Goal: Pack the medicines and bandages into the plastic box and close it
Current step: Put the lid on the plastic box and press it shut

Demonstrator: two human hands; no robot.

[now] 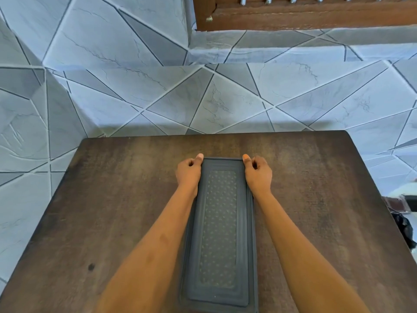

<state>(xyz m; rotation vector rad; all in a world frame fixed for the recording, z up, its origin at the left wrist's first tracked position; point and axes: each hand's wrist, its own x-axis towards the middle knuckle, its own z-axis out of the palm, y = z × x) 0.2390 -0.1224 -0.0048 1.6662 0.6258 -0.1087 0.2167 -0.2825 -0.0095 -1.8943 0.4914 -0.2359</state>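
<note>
A long dark grey plastic box [220, 233] lies lengthwise on the brown wooden table [112, 199], its dotted lid on top. My left hand [189, 173] grips the box's far left corner, the thumb pressing on the lid's edge. At the far right corner my right hand [258, 175] does the same. Both forearms run along the box's long sides. No medicines or bandages show; whatever is inside is hidden by the lid.
The table's far edge [214, 133] lies just beyond the box, with grey patterned floor tiles [203, 98] past it. A brown wooden door frame [304, 16] stands at the top right. Dark and white objects [404, 218] sit off the table's right edge.
</note>
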